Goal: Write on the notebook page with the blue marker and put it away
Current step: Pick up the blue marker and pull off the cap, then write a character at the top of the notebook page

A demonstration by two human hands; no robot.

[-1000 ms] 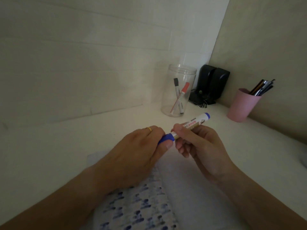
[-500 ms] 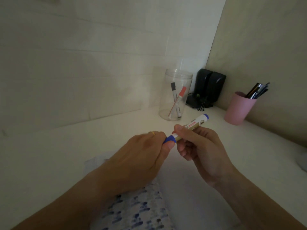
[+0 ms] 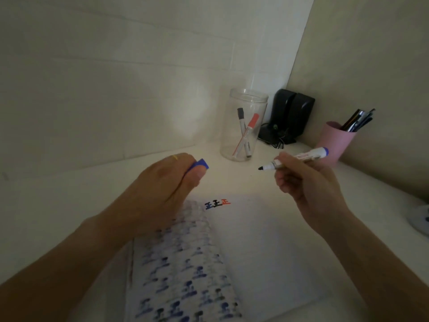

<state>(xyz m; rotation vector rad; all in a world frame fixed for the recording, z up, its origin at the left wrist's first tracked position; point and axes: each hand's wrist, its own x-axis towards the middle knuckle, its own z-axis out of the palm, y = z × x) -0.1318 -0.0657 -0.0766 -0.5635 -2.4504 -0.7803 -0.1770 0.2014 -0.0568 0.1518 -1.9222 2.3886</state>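
An open notebook (image 3: 260,247) lies on the white desk in front of me. Its right page is mostly blank, with three small characters in blue, black and red at its top left; the left page is full of blue characters. My right hand (image 3: 306,182) holds the uncapped blue marker (image 3: 299,159) above the desk, its dark tip pointing left. My left hand (image 3: 162,189) is closed around the marker's blue cap (image 3: 200,164), a short way left of the tip.
A clear plastic jar (image 3: 243,124) with a black and a red marker stands at the back. Behind it sit two black speakers (image 3: 290,115). A pink cup (image 3: 334,140) of pens stands at the right wall. A pale object (image 3: 420,219) lies at the right edge.
The cap has come off the marker. My left hand moved left with the cap and my right hand moved right with the marker, so the notebook's right page now shows between them.
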